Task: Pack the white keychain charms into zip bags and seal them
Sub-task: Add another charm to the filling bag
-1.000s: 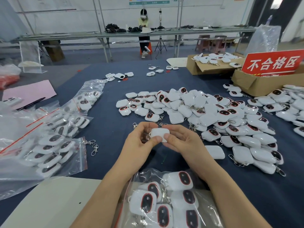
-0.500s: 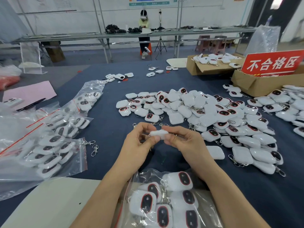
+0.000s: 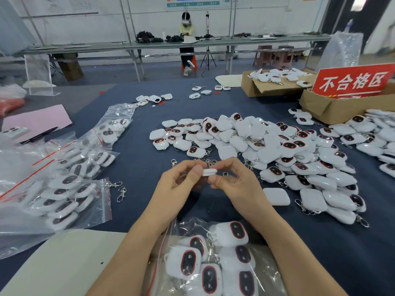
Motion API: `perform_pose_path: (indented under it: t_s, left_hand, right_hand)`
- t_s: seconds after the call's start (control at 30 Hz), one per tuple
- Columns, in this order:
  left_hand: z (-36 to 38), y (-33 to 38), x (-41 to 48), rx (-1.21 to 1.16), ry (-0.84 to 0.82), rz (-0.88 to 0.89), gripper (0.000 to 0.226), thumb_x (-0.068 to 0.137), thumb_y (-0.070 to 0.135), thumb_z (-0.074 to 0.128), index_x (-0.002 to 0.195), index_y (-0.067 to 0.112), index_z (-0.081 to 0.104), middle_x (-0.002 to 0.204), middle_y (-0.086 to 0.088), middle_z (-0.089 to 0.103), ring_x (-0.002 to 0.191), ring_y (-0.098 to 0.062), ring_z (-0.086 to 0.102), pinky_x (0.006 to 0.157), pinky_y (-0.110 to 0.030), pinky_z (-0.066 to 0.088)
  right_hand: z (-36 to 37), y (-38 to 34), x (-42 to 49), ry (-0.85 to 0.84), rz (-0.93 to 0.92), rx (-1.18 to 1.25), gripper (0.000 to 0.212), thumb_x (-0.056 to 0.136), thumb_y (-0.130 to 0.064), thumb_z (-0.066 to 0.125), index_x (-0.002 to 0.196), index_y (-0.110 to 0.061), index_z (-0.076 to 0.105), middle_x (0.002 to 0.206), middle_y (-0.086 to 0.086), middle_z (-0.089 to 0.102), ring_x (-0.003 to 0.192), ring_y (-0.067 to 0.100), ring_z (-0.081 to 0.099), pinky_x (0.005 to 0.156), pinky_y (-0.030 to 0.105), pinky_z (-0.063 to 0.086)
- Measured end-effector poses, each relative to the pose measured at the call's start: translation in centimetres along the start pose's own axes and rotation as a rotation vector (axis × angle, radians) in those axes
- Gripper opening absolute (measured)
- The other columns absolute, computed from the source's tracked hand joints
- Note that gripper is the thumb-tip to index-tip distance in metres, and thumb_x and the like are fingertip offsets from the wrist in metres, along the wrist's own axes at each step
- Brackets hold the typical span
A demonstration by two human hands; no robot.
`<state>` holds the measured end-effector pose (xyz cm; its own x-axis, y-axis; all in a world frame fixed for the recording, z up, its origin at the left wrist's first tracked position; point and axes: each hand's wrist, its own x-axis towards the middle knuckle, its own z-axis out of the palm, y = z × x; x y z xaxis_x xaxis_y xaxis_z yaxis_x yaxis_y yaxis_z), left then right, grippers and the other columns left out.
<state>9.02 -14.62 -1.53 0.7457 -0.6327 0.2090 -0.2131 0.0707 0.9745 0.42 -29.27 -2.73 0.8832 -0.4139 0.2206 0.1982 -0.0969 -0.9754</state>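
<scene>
The blue table (image 3: 136, 159) ran out under all of it. On it, beyond the zip bag (image 3: 181, 226) and to its right, the pile of charms (image 3: 256, 142) waited unpacked; well off to the bag's left lay the filled bags (image 3: 53, 189). The zip bag itself sat closest to me, beneath my forearms, already holding several charms face up, its red strip running along the side by my left forearm.

Just beyond the bag and above it, my left hand (image 3: 177, 186) and right hand (image 3: 237, 184) met, fingers curled. Each pinched one end of a single charm (image 3: 209, 172) between thumb and fingertips. Its long axis ran left to right, edge toward me, so I saw only a thin, plain white rim; I couldn't tell which way its face pointed. I judged it had to come back toward me and down into the bag, the left hand being nearer the strip.
</scene>
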Motion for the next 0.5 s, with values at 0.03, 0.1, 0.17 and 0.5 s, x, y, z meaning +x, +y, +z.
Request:
perform_pose_path:
  t_s: [0.03, 0.1, 0.17, 0.5]
  left_hand:
    - [-0.06, 0.03, -0.01, 0.002, -0.01, 0.0, 0.02, 0.099, 0.025, 0.058, 0.11, 0.017, 0.073, 0.101, -0.002, 0.078, 0.092, -0.016, 0.072, 0.084, -0.026, 0.058]
    - [-0.16, 0.02, -0.05, 0.008, -0.021, -0.007, 0.019, 0.099, 0.022, 0.059, 0.11, 0.014, 0.073, 0.101, -0.003, 0.078, 0.096, -0.019, 0.073, 0.089, -0.028, 0.059]
    - [-0.23, -0.08, -0.04, 0.007, -0.021, -0.011, 0.019, 0.1, 0.021, 0.058, 0.11, 0.013, 0.073, 0.102, -0.004, 0.078, 0.098, -0.022, 0.073, 0.092, -0.032, 0.059]
    - [-0.21, -0.54, 0.19, 0.042, -0.014, -0.028, 0.029, 0.095, -0.003, 0.064, 0.116, 0.017, 0.07, 0.13, 0.006, 0.067, 0.11, -0.005, 0.069, 0.093, -0.019, 0.052]
  right_hand:
    - [-0.04, 0.16, 0.06, 0.018, 0.004, -0.016, 0.019, 0.09, -0.008, 0.073, 0.093, -0.025, 0.065, 0.094, -0.005, 0.076, 0.085, 0.018, 0.074, 0.086, 0.038, 0.061]
    - [-0.08, 0.31, 0.1, 0.013, 0.006, -0.03, 0.026, 0.089, -0.011, 0.074, 0.084, -0.035, 0.065, 0.092, -0.006, 0.076, 0.085, 0.015, 0.074, 0.088, 0.038, 0.06]
    - [-0.09, 0.35, 0.07, -0.005, 0.001, -0.035, 0.028, 0.088, -0.011, 0.074, 0.082, -0.036, 0.065, 0.092, -0.006, 0.076, 0.087, 0.015, 0.074, 0.085, 0.032, 0.06]
    - [-0.22, 0.1, 0.12, 0.011, 0.044, 0.028, 0.015, 0.09, -0.005, 0.071, 0.101, -0.016, 0.069, 0.12, -0.006, 0.069, 0.099, 0.006, 0.071, 0.083, 0.015, 0.053]
